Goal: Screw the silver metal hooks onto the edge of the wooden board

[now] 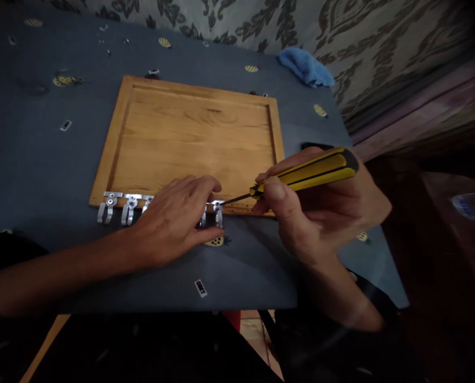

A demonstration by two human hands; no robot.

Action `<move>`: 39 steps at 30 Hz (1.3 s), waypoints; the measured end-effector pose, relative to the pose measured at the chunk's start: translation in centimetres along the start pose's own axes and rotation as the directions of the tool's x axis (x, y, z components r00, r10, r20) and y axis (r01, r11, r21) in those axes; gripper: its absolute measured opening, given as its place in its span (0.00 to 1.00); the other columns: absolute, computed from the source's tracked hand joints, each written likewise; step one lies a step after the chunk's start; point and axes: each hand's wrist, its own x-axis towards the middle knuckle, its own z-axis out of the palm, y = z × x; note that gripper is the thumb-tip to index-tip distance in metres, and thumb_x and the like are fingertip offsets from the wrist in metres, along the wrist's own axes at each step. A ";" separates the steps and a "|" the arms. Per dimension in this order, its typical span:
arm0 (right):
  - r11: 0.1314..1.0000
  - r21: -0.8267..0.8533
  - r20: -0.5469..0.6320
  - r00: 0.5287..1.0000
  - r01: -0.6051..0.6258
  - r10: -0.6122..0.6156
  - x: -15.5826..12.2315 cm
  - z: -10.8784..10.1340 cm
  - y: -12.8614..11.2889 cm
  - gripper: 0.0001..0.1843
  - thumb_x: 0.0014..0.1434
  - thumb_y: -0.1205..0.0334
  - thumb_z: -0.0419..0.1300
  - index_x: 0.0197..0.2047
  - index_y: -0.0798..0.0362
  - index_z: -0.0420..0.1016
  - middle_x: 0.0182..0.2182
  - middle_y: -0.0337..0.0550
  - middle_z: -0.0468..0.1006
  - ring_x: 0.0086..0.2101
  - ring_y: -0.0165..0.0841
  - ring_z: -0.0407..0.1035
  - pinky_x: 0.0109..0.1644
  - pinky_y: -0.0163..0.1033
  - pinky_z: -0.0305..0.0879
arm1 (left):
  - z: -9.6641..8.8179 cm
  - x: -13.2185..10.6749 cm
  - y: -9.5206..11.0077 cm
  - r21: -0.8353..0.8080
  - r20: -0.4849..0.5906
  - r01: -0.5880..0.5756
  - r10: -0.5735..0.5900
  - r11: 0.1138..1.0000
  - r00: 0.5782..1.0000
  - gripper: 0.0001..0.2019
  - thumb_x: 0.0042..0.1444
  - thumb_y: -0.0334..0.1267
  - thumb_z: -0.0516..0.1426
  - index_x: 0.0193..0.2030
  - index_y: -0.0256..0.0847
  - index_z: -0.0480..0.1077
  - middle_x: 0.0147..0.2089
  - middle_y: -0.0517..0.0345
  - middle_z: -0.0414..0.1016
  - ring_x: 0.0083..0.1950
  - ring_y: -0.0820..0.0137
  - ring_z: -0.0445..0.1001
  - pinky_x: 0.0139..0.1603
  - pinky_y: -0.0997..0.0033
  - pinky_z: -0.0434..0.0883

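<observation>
A wooden framed panel (201,138) lies on the table with several silver metal hooks (130,208) along its near edge. My left hand (173,221) lies across this edge, covering the middle hooks, fingers curled over the wood and thumb against the right-most metal hook (218,214). My right hand (321,213) is closed around a yellow and black screwdriver (313,171). The screwdriver slants down to the left, its tip at the screw of the right-most hook. Small dark holes dot the bare edge to the right of that hook.
A patterned blue-grey cloth (41,159) covers the table. Small metal pieces, perhaps screws (108,52), lie at the back left. A blue rag (307,67) sits by the patterned wall at the back right. A dark flat object (316,146) lies partly behind my right hand.
</observation>
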 end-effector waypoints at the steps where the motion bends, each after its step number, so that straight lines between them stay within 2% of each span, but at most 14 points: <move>1: 1.000 0.007 -0.004 1.000 0.002 -0.002 0.0 0.0 0.0 0.03 0.61 0.63 0.67 0.35 0.46 0.76 0.29 0.37 0.77 0.23 0.30 0.71 0.22 0.38 0.73 | 0.0 0.0 0.0 0.002 -0.002 0.001 -0.001 1.000 1.000 0.23 0.55 0.41 0.67 0.51 0.40 0.61 0.47 0.52 0.76 0.49 0.58 0.76 0.48 0.59 0.71; 13: 0.999 -0.006 0.039 0.998 0.047 -0.047 -0.1 0.2 0.5 0.05 0.60 0.63 0.67 0.35 0.45 0.74 0.28 0.37 0.75 0.24 0.31 0.70 0.23 0.39 0.70 | 0.0 0.1 -0.1 -0.028 0.002 0.009 -0.009 1.000 1.000 0.22 0.56 0.41 0.66 0.52 0.41 0.62 0.48 0.52 0.76 0.51 0.57 0.75 0.49 0.57 0.71; 17: 1.000 0.007 0.063 0.998 -0.007 0.006 0.1 0.1 0.2 0.06 0.59 0.64 0.69 0.35 0.45 0.75 0.29 0.37 0.77 0.24 0.30 0.70 0.24 0.39 0.70 | -0.1 0.1 0.1 -0.019 0.016 0.012 -0.011 1.000 1.000 0.23 0.55 0.40 0.67 0.52 0.40 0.62 0.48 0.51 0.76 0.50 0.57 0.75 0.49 0.57 0.71; 22: 0.999 0.050 0.146 0.989 -0.021 0.013 0.8 -0.2 -0.2 0.06 0.60 0.59 0.68 0.31 0.46 0.78 0.29 0.39 0.80 0.29 0.33 0.73 0.27 0.41 0.70 | -0.3 0.1 0.2 -0.026 0.032 0.029 -0.028 0.999 0.999 0.23 0.55 0.40 0.67 0.52 0.41 0.62 0.48 0.52 0.75 0.50 0.57 0.75 0.49 0.58 0.71; 28: 0.997 0.057 0.166 0.985 -0.055 0.045 0.8 -0.4 -0.1 0.07 0.56 0.60 0.72 0.29 0.48 0.79 0.33 0.38 0.83 0.24 0.29 0.71 0.27 0.40 0.69 | -0.2 0.1 0.1 0.004 0.029 0.039 -0.039 0.999 0.999 0.24 0.56 0.41 0.67 0.52 0.42 0.61 0.49 0.52 0.75 0.49 0.56 0.75 0.47 0.57 0.71; 33: 0.999 0.011 0.122 0.991 0.051 -0.052 0.5 -0.2 0.2 0.10 0.56 0.63 0.71 0.26 0.49 0.76 0.30 0.38 0.82 0.27 0.30 0.72 0.29 0.39 0.68 | -0.1 0.1 0.1 0.025 0.044 0.046 -0.048 0.999 0.998 0.23 0.56 0.42 0.67 0.52 0.41 0.62 0.49 0.50 0.76 0.49 0.55 0.76 0.47 0.55 0.72; 39: 0.990 -0.073 0.097 0.989 0.118 -0.110 0.6 -0.1 0.4 0.12 0.57 0.59 0.71 0.25 0.49 0.74 0.24 0.37 0.78 0.27 0.33 0.73 0.28 0.41 0.65 | 0.0 0.0 0.1 0.023 0.009 0.020 -0.020 1.000 1.000 0.24 0.55 0.40 0.67 0.53 0.42 0.60 0.49 0.50 0.76 0.48 0.56 0.76 0.47 0.54 0.72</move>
